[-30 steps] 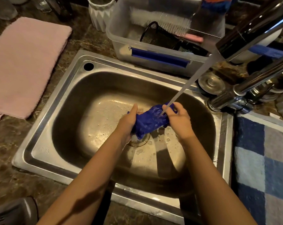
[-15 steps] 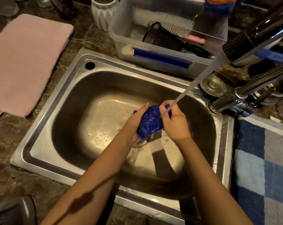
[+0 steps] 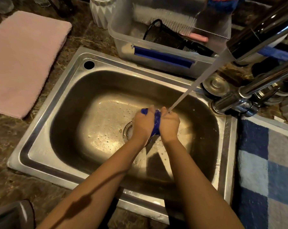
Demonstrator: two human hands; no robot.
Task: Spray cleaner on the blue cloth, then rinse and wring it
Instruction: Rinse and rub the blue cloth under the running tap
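Note:
The blue cloth (image 3: 157, 123) is bunched into a narrow wad between my two hands, over the drain of the steel sink (image 3: 60, 90). My left hand (image 3: 143, 124) grips its left side, with a blue corner poking out above the knuckles. My right hand (image 3: 169, 123) grips the right side, pressed close against the left. Water streams from the chrome faucet (image 3: 262, 28) at the upper right and lands on my right hand's fingers and the top of the cloth. Most of the cloth is hidden by my hands.
A clear plastic bin (image 3: 158, 60) with a black mesh cup and a brush stands behind the sink. A folded pink towel (image 3: 22, 60) lies on the counter at the left. A blue checked cloth (image 3: 269, 171) lies at the right. A white ribbed cup (image 3: 101, 12) stands at the back.
My hands have come together, squeezing the spread cloth into a tight narrow wad. The water still runs onto it.

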